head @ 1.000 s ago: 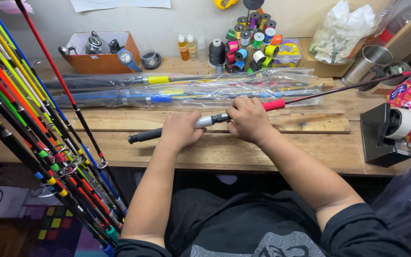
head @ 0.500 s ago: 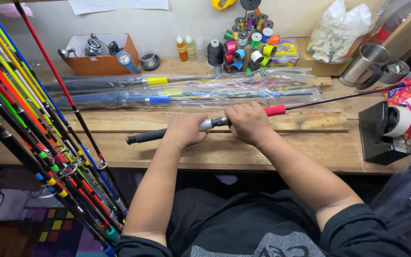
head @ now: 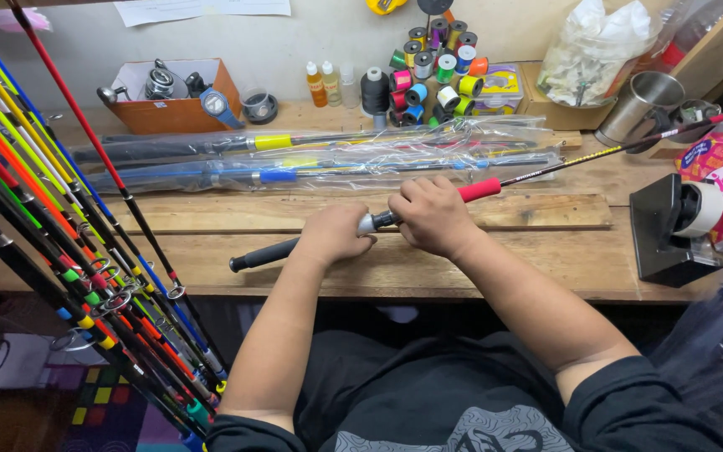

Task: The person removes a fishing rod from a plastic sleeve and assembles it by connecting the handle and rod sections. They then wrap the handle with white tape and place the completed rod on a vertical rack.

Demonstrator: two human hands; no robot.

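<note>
While both forearms reach straight out over the wooden workbench [head: 495, 259], the left hand [head: 334, 234] wraps tightly around one fishing rod [head: 546, 172] above its black handle, and the right hand [head: 433, 216] clasps it beside the red grip. Two bagged rods [head: 311, 159] lie just behind.

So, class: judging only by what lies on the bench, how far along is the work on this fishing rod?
Done, apparently: two rods in clear plastic sleeves lie at the back. In hand: the left hand and right hand grip a fishing rod at its silver reel seat, black handle pointing left. Left: that rod is unbagged, and many bare rods lean at the left.
</note>
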